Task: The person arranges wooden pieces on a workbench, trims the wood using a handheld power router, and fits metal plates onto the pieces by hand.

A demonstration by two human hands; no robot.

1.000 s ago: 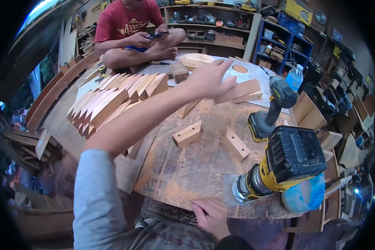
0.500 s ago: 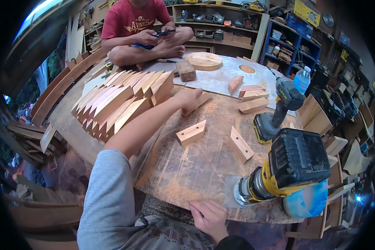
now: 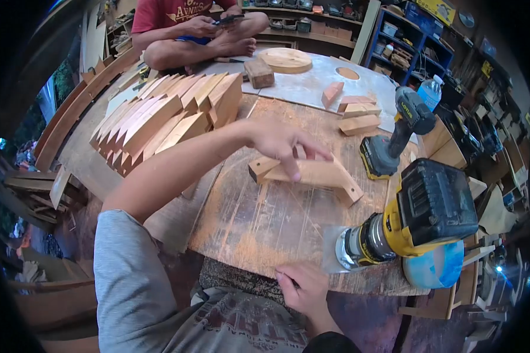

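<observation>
My left hand (image 3: 280,147) reaches over the table with thumb and fingers around a plain angled wooden block (image 3: 309,173). That block lies between two drilled wooden blocks and partly covers them: the left drilled block (image 3: 257,168) and the right drilled block (image 3: 348,187), each with a dark hole showing. The left fingertips are slightly blurred. At the table's near edge rests my right hand (image 3: 305,287), its fingers curled in with nothing visible in them. Beside it stands a yellow and black cordless router (image 3: 394,226) with a clear base.
A stack of angle-cut blocks (image 3: 153,120) lies left. A cordless drill (image 3: 397,132), a water bottle (image 3: 430,91) and loose blocks (image 3: 359,112) are right. A round wooden disc (image 3: 285,60) and a rough block (image 3: 259,73) lie farther back. Another person (image 3: 200,35) sits cross-legged holding a phone.
My left hand has come back from beside the stack, moving right and nearer with the plain block, now between the two drilled blocks. My right hand stays at the edge. The view has shifted slightly.
</observation>
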